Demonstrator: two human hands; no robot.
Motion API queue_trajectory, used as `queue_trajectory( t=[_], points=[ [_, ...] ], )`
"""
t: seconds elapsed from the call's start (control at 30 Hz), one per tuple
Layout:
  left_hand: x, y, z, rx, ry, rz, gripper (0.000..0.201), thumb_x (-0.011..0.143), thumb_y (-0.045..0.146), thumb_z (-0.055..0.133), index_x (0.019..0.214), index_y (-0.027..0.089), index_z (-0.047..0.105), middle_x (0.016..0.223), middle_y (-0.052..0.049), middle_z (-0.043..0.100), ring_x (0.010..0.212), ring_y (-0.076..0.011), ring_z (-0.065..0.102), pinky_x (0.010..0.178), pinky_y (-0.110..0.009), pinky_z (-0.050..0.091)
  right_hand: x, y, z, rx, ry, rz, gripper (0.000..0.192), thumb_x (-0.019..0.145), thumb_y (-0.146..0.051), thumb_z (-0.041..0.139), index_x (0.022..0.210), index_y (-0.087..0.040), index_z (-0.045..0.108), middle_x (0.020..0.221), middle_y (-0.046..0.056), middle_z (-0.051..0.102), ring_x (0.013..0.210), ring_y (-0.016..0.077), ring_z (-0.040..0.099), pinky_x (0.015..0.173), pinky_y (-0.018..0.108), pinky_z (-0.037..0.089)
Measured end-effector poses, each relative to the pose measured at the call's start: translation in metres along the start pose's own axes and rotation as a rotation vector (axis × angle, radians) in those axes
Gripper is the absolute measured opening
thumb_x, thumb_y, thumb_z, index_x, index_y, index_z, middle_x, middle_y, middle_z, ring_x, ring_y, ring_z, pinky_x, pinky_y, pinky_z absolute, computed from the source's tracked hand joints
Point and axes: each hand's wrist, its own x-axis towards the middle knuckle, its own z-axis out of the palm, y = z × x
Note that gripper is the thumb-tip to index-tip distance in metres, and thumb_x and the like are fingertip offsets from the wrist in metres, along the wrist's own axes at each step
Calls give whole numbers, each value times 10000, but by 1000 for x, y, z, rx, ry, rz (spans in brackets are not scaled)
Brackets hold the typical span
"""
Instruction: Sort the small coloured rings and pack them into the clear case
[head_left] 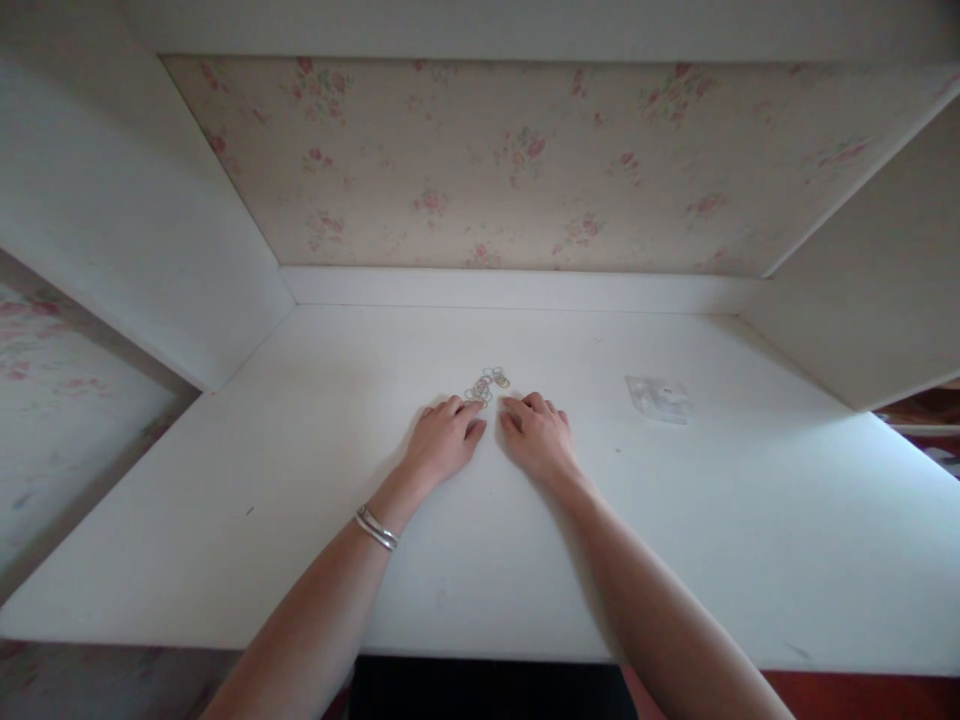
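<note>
A small cluster of thin rings (480,388), looking like little rubber bands or hair ties, lies on the white desk in front of my hands. Some are pale, others pinkish or yellowish. My left hand (442,440) rests on the desk with its index fingertip at the near edge of the cluster, thumb apart from the fingers. Just right of the cluster, my right hand (538,435) lies palm down, index finger reaching towards the rings and thumb apart. Neither hand visibly holds anything. A silver bracelet (377,528) circles my left wrist.
On the right lies a clear plastic bag (660,400). The white desk (480,560) is enclosed by a left side panel (150,200), a right side panel (847,270) and a floral back wall (480,160). A small dark mark (250,511) shows at the left.
</note>
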Motion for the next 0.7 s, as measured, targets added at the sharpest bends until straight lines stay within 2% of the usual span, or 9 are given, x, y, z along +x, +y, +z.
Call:
queue_trajectory(
  t=[0.13, 0.33, 0.57, 0.7],
  points=[
    [1, 0, -2, -36, -2, 9, 305, 909, 354, 420, 1130, 269, 613, 1006, -71, 626, 936, -203, 579, 831, -329, 425, 1, 3, 1, 30, 3, 26, 289, 886, -346, 443, 1103, -254, 609, 1048, 80, 608, 944, 226, 539, 794, 345, 337],
    [0, 1, -1, -133, -8, 1, 248, 912, 340, 430, 907, 242, 659, 933, -45, 655, 862, -170, 600, 778, -286, 446, 1, 3, 0, 31, -8, 12, 357, 882, -348, 438, 1218, -298, 550, 1056, 74, 599, 959, 235, 533, 808, 360, 334],
    [-1, 1, 2, -90, -36, 0, 219, 918, 294, 425, 909, 218, 631, 937, -52, 654, 863, -169, 608, 766, -280, 452, 0, 1, -3, 9, -42, 20, 340, 894, -348, 415, 1189, -311, 582, 1072, 71, 583, 971, 228, 519, 816, 358, 319],
    [-1, -2, 1, -101, -6, -11, 177, 918, 270, 432, 927, 203, 596, 943, -44, 644, 869, -163, 603, 757, -270, 452, 0, 1, -3, 27, -29, 31, 284, 900, -367, 420, 1067, -290, 637, 1035, 52, 603, 953, 207, 529, 797, 330, 320]
  ],
)
